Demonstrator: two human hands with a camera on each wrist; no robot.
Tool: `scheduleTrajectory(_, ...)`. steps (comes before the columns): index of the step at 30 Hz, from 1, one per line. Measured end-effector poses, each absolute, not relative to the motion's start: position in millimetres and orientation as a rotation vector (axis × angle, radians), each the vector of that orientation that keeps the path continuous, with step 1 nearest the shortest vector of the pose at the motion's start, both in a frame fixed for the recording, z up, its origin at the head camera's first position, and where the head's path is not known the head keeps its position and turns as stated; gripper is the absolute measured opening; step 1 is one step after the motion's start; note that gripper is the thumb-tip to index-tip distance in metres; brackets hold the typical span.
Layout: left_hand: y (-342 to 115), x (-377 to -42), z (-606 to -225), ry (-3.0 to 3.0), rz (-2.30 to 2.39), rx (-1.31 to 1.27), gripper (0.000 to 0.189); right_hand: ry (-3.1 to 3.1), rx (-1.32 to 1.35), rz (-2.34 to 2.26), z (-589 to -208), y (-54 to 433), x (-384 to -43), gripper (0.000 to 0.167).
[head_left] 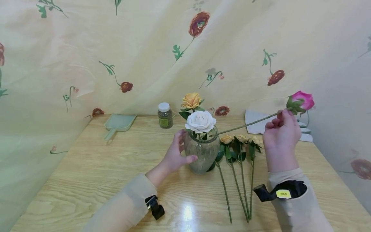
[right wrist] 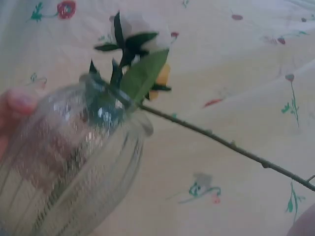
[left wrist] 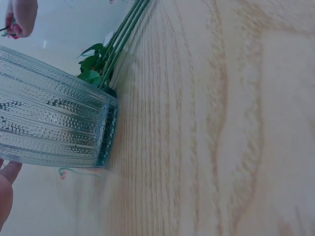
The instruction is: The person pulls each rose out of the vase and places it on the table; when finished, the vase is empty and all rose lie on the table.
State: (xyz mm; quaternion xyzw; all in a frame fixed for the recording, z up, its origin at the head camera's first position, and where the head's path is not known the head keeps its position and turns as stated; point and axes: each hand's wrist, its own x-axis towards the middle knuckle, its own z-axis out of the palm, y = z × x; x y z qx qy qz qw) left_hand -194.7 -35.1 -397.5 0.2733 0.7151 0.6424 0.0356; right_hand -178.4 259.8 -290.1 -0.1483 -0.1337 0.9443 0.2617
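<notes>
The hands are apart: the left hand (head_left: 174,154) curls round the vase (head_left: 201,158) at its nine o'clock side, thumb in front, while the right hand (head_left: 282,138), near three o'clock, pinches the stem of a pink rose (head_left: 302,100) just under the bloom. Nearest on the table (head_left: 101,177), at four o'clock from the vase, lie four stems of yellow roses (head_left: 226,139), all left outside the glass; three blooms show clearly. The clear ribbed vase, standing mid-table, contains a white rose (head_left: 200,121) and an orange-yellow rose (head_left: 191,100), so two look placed; the pink one seems only begun, slanting in from two o'clock with its lower end at the mouth, how deep I cannot tell. Farther back lie a pale flat object (head_left: 256,120) at two o'clock and a dustpan (head_left: 120,123) between nine and ten; at ten, a white-lidded jar (head_left: 166,118) holds something dark, too small to identify.
</notes>
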Motion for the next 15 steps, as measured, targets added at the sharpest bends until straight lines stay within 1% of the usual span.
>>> scheduleTrajectory(4, -35.1, -194.5, -397.1, 2.189, 1.973, 0.837, 0.089, -0.378, -0.488, 2.518, -301.0, 270.3, -179.9, 0.021)
scheduleTrajectory(8, -34.9, -194.2, -397.3, 2.19, 1.981, 0.854, 0.088, -0.364, -0.487, 2.506, -310.0, 278.5, -182.1, 0.017)
scheduleTrajectory(15, -35.6, -194.5, -397.2, 2.196, 1.974, 0.86, 0.088, -0.338, -0.478, 2.536, -323.3, 291.3, -182.1, 0.022)
